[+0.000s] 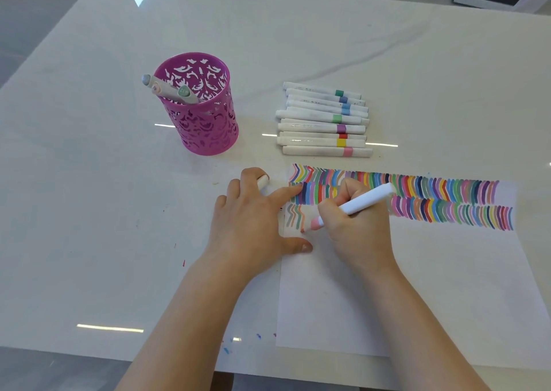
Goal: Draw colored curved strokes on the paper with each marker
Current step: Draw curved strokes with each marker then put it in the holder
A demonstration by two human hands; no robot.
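A pink cup (pixel 205 128) holding 3 markers (pixel 167 88) stands on the left of the white desk (pixel 89 211). The left hand (pixel 253 220) presses the paper (pixel 417 286) with forefinger and thumb, its other fingers (pixel 251 176) curled round a cap (pixel 264 181). Spare markers (pixel 323 119) lie in a row just beyond the paper. The right hand (pixel 357 229) grips a marker (pixel 363 201), its tip on the paper below 2 rows of strokes (pixel 447 192).

Print on the markers (pixel 323 119) is unreadable

Bright, even light; glare streaks on the glossy table (pixel 89 211); edges bowed.
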